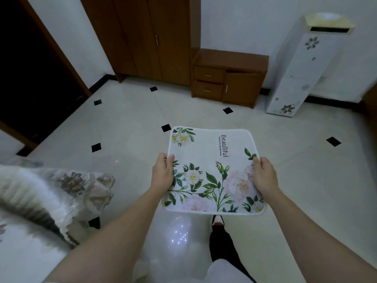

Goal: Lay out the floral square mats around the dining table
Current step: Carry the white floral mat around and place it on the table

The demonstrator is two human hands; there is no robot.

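Holding one floral mat [212,170] out flat in front, above the tiled floor [126,129], the person gripped it with both hands. The left hand [163,173] was closed on the mat's left edge, thumb on top. The right hand [264,175] was closed on the right edge the same way.

No dining table showed from where I stood, so I think the mat was on its way there. To do this well, I would keep both hands tight and the mat level, so it does not droop or fold. Then I would set it down flat, with its edge lined up with the table's edge.

The mat had a big word on it, "Beautiful". A line of tiny letters ran beside it, too small to read.

A brown cabinet [228,76] stood by the wall.
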